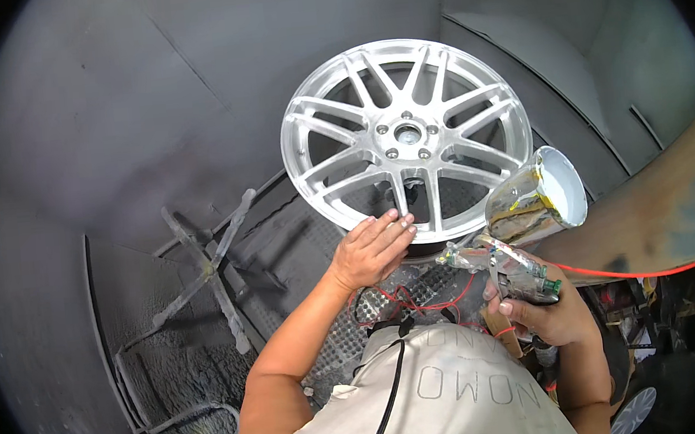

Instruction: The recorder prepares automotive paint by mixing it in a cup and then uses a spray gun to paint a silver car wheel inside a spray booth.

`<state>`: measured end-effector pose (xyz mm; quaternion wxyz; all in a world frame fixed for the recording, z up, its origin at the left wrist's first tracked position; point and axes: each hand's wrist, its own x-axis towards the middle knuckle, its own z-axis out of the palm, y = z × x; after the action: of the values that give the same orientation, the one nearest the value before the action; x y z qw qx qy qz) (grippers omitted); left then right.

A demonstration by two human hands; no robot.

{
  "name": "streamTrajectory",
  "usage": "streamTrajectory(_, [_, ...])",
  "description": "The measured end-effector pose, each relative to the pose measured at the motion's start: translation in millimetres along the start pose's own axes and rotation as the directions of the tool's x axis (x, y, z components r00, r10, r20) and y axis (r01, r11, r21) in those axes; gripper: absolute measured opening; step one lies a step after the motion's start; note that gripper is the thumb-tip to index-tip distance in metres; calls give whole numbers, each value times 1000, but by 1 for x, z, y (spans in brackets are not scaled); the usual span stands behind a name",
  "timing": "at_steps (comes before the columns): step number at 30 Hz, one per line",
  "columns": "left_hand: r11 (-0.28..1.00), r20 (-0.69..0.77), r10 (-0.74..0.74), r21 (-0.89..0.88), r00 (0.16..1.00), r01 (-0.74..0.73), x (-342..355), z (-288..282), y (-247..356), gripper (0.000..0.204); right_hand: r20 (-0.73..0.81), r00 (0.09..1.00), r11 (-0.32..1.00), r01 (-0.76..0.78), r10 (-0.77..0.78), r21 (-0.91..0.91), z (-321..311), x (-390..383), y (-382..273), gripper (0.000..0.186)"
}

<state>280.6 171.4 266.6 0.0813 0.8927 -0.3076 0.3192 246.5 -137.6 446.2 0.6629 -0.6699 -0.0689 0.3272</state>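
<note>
A silver multi-spoke car wheel rim [408,159] stands in front of me, its face turned up toward me. My left hand [377,249] reaches to its near lower edge, fingers stretched out and lying side by side over the lip and the foot of a spoke. To the right, my right hand [555,308] is wrapped round a paint-smeared spray gun [519,270]. A paint-streaked cup [518,204] with a whitish inside tops the gun, tilted to the right near the rim's edge. The gun's nozzle end points left, below the rim.
Grey panels [147,94] enclose the space at the back and left. A paint-crusted cross-shaped metal stand [208,266] is at the left, above a dark textured surface. A red hose [642,272] runs from the right, and red loops lie on the perforated floor [337,334].
</note>
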Motion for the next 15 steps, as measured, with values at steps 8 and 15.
streamTrajectory(8, [995, -63, 16, 104, 998, -10, 32, 34, 63, 54, -277, 941, 980, 179, -196, -85, -22, -13, -1, 59])
streamTrajectory(15, [963, 69, -211, -156, 975, 219, 59, 14, 107, 57, -465, 854, 972, 198, -233, -125, -64, -66, 41, 64])
